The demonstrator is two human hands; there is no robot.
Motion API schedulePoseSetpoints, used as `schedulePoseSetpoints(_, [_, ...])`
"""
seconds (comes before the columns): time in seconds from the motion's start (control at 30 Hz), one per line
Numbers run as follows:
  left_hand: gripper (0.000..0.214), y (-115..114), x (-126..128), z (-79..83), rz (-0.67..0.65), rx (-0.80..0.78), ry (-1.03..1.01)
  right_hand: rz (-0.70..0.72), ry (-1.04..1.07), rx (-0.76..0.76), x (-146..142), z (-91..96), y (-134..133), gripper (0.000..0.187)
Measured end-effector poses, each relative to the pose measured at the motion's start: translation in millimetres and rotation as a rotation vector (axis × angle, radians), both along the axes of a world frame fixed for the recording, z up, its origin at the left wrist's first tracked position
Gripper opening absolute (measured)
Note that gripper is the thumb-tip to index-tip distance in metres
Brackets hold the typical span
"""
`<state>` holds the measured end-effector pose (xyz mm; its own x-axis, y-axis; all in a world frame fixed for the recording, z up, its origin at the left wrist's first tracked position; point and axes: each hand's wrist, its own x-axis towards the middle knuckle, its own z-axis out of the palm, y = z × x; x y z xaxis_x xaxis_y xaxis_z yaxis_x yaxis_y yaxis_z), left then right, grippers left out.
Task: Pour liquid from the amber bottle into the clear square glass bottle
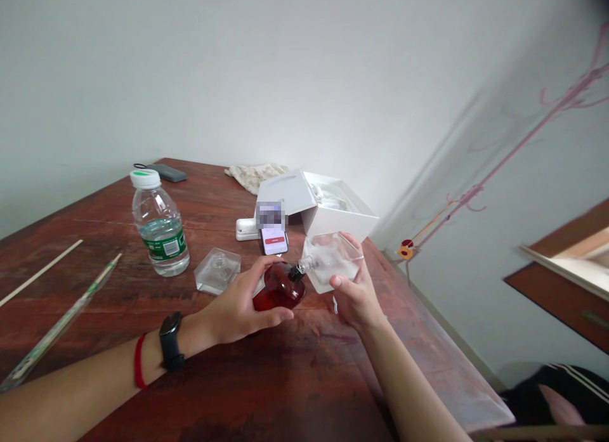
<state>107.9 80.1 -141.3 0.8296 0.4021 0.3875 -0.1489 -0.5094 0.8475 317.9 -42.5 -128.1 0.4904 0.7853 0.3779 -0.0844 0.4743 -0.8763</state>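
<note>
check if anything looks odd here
The dark red glass bottle in the left hand is tilted with its black collar meeting the neck of the clear square bottle in the right hand. Holding two bottles neck to neck like this looks unusual.

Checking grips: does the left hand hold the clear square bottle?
No, the left hand holds the red bottle; the right hand holds the clear square bottle.

The person's bare left forearm (95, 372) reaches in low from the lower left, and the left hand (240, 305) curls closed, thumb on top and fingers beneath. The bare right forearm (409, 385) rises from the bottom edge, and the upright right hand (354, 290) curves closed just beside the left hand.
</note>
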Motion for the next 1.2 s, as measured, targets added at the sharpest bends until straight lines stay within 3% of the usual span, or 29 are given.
schedulePoseSetpoints(1.2, [0.074,-1.7,-1.2,2.0,-0.009,-0.009,0.007,-0.023,-0.009,-0.019,-0.4,0.6,-0.3,0.084])
